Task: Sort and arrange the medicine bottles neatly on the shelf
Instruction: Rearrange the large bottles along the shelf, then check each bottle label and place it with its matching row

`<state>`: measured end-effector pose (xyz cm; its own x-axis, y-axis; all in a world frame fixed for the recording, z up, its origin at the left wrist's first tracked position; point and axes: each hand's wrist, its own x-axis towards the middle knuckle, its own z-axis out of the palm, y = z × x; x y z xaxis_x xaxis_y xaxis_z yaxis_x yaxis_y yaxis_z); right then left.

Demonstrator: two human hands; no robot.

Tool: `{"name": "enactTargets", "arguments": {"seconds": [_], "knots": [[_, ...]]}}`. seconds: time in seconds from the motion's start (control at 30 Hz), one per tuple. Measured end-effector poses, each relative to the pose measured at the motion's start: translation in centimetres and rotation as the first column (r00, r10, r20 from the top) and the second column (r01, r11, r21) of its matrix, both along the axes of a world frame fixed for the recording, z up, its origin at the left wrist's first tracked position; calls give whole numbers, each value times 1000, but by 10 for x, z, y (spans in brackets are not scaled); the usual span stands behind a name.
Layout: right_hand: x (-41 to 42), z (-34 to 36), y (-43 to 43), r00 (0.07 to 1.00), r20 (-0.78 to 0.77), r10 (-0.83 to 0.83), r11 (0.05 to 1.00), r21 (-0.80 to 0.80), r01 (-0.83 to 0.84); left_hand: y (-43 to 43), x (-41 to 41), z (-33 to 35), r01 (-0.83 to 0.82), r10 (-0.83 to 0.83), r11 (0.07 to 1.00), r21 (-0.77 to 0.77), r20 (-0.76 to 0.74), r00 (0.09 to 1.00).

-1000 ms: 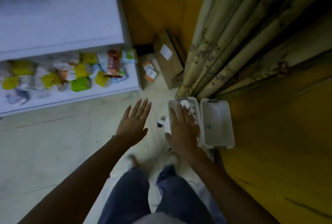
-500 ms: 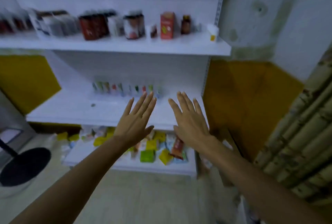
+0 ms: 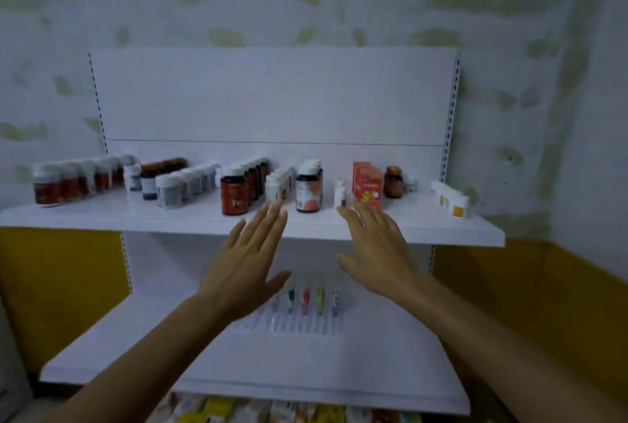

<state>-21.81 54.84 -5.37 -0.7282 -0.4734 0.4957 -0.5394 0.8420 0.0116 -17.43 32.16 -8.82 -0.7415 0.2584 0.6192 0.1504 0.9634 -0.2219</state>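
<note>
At the white metal shelf (image 3: 136,217): nothing gripped yet

Rows of white-capped medicine bottles (image 3: 234,193) stand on it. The left hand (image 3: 244,263) and right hand (image 3: 377,252) hover flat, fingers straight, holding nothing. Suggest: pinch the small white bottle (image 3: 339,195) by its body, keep upright, clear of the red cardboard carton (image 3: 367,185).

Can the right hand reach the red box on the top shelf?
Probably yes: the open right hand hovers just in front of the red cardboard box, with nothing between them.

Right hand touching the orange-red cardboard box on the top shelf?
Cannot tell: in head view, right hand fingertips overlap the orange-red cardboard box; depth unclear.
</note>
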Motion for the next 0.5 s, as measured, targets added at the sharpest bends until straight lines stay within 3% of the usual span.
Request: {"name": "enactTargets", "arguments": {"seconds": [0.17, 0.5], "knots": [[-62, 13, -35, 999, -34, 37, 999, -7, -37, -35, -60, 4, -8, 8, 1000, -19, -16, 1000], [-194, 30, -167, 963, -74, 259, 961, -81, -265, -83, -160, -11, -59, 59, 998, -1, 23, 998]]}}
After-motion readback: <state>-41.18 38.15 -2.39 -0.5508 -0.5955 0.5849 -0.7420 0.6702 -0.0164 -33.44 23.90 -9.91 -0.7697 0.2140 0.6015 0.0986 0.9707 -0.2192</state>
